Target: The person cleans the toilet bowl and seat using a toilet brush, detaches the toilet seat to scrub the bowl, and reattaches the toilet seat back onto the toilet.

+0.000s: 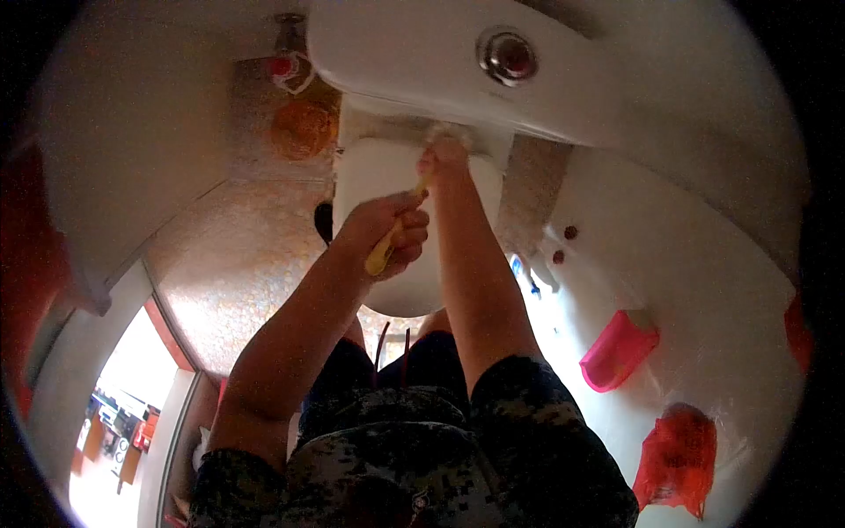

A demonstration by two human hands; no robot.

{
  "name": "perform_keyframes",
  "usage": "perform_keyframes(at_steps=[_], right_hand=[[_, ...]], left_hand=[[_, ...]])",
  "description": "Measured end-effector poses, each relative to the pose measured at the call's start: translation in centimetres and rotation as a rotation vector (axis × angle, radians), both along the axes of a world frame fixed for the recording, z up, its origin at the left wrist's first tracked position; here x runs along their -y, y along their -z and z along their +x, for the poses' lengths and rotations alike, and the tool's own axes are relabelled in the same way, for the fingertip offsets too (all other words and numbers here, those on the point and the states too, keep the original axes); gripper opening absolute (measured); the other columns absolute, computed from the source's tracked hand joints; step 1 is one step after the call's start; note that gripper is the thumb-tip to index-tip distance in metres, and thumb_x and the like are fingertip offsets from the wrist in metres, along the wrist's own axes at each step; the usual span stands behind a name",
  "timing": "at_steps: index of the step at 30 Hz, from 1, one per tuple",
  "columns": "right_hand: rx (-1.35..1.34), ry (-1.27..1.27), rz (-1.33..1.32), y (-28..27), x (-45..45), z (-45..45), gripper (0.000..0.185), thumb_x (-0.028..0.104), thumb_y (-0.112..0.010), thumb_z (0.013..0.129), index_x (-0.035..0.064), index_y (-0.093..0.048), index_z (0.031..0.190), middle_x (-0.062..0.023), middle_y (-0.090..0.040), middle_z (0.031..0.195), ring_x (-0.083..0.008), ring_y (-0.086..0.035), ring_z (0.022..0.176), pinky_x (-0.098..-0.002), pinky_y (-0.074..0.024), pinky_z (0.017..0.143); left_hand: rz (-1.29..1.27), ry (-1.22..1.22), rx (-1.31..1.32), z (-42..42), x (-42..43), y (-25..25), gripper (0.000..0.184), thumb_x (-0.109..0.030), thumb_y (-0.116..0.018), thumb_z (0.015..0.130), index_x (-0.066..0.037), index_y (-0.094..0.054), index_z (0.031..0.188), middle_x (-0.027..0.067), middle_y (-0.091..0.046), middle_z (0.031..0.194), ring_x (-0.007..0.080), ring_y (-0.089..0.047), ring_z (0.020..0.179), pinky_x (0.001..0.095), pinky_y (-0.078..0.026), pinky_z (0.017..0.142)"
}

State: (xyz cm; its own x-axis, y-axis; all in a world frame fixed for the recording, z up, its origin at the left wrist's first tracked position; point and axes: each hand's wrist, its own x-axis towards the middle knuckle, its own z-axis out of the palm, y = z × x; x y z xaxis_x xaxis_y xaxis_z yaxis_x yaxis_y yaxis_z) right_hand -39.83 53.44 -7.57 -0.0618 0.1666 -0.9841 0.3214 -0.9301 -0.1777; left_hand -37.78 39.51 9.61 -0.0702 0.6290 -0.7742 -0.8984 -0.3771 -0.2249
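A scrubbing brush with a yellow handle [381, 253] is in both hands. My left hand [396, 231] is closed around the handle, whose end sticks out below the fist. Farther up, my right hand [445, 158] is closed on the brush near its pale, blurred bristles [451, 132]. The bristles are at the back of the white toilet lid [387, 176], close to the hinge area; whether they touch it I cannot tell. Under both forearms the lid lies down over the bowl. Behind it stands the white tank [414, 53] with a round chrome flush button [508, 55].
Left of the toilet are an orange bag [304, 128], a valve with a red part [280, 67] and a dark object [324, 222]. On the right are a pink holder [619, 349], a red plastic bag [678, 458] and a blue-and-white item [526, 273]. A doorway [132, 396] opens at lower left.
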Motion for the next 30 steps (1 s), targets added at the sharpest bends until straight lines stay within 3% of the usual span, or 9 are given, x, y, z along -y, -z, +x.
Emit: perform_keyframes(at_steps=[7,11,15,17,19,25,27,29,30], right_hand=[[-0.119,-0.477,0.177,8.1,4.1,-0.2,0.015,0.016,-0.043,0.087,0.0067,-0.045,0.075,-0.0046,-0.038,0.057,-0.0163,-0.033,0.042,-0.0280,-0.0264,0.038],[-0.152,-0.891,0.250,8.1,13.9,-3.1,0.016,0.017,-0.043,0.087,0.0068,-0.044,0.075,-0.0044,-0.038,0.057,-0.0163,-0.033,0.042,-0.0282,-0.0267,0.038],[-0.166,-0.691,0.240,7.4,5.2,0.1,0.017,0.017,-0.042,0.087,0.0068,-0.044,0.075,-0.0041,-0.038,0.057,-0.0163,-0.033,0.042,-0.0285,-0.0270,0.039],[-0.122,-0.505,0.191,7.0,-0.6,2.1,0.017,0.018,-0.042,0.087,0.0068,-0.044,0.074,-0.0040,-0.038,0.057,-0.0163,-0.033,0.042,-0.0286,-0.0271,0.039],[-0.097,-0.438,0.168,7.7,-1.9,2.5,0.017,0.018,-0.042,0.087,0.0068,-0.043,0.074,-0.0039,-0.037,0.057,-0.0163,-0.033,0.043,-0.0287,-0.0273,0.039],[-0.159,-1.026,0.267,9.8,15.0,-2.3,0.019,0.019,-0.041,0.088,0.0069,-0.043,0.073,-0.0036,-0.037,0.057,-0.0164,-0.033,0.043,-0.0291,-0.0278,0.040],[-0.178,-1.012,0.263,9.1,14.5,-2.1,0.019,0.019,-0.041,0.088,0.0069,-0.043,0.073,-0.0035,-0.037,0.057,-0.0164,-0.033,0.043,-0.0292,-0.0279,0.040],[-0.188,-0.867,0.244,8.9,9.7,-0.5,0.020,0.020,-0.041,0.088,0.0069,-0.043,0.073,-0.0034,-0.037,0.057,-0.0164,-0.034,0.043,-0.0293,-0.0281,0.040],[-0.178,-0.776,0.214,8.6,7.2,0.3,0.020,0.020,-0.041,0.088,0.0069,-0.042,0.073,-0.0033,-0.037,0.057,-0.0164,-0.034,0.043,-0.0294,-0.0282,0.040]], left_hand=[[0.382,-0.307,0.144,-0.6,4.3,2.6,0.020,-0.018,-0.039,0.092,-0.001,-0.043,0.102,-0.0005,-0.040,0.058,0.0063,-0.035,0.038,0.0174,-0.029,0.032],[0.110,-0.382,0.005,-0.7,10.0,-0.9,0.028,-0.015,-0.035,0.092,0.004,-0.039,0.113,-0.0009,-0.040,0.057,0.0052,-0.035,0.037,0.0183,-0.029,0.031],[-0.106,0.017,-0.091,0.0,5.1,0.0,0.027,-0.018,-0.038,0.092,0.001,-0.042,0.110,-0.0011,-0.039,0.054,0.0064,-0.035,0.036,0.0191,-0.027,0.030],[0.286,-0.179,0.164,1.1,2.0,3.2,0.023,-0.019,-0.040,0.091,-0.002,-0.044,0.106,-0.0015,-0.039,0.054,0.0069,-0.035,0.036,0.0187,-0.027,0.030],[0.262,-0.268,0.192,0.1,1.9,3.4,0.020,-0.019,-0.040,0.091,-0.003,-0.044,0.103,-0.0017,-0.039,0.053,0.0072,-0.034,0.035,0.0186,-0.028,0.030],[0.016,-0.403,-0.068,1.2,10.6,-1.2,0.037,-0.015,-0.033,0.092,0.003,-0.030,0.124,0.0019,-0.042,0.063,0.0061,-0.040,0.039,0.0195,-0.033,0.032],[0.121,-0.427,0.040,-0.2,10.3,-1.3,0.027,-0.019,-0.038,0.092,-0.003,-0.041,0.113,0.0005,-0.041,0.060,0.0068,-0.037,0.040,0.0190,-0.028,0.031],[-0.395,-0.049,-0.110,-0.1,5.7,-3.6,0.029,-0.020,-0.043,0.090,-0.003,-0.043,0.114,-0.0009,-0.039,0.057,0.0066,-0.036,0.040,0.0189,-0.026,0.031],[-0.142,-0.144,-0.027,0.2,5.8,-1.4,0.028,-0.021,-0.045,0.089,-0.003,-0.044,0.111,-0.0014,-0.039,0.056,0.0066,-0.036,0.040,0.0191,-0.027,0.031]])
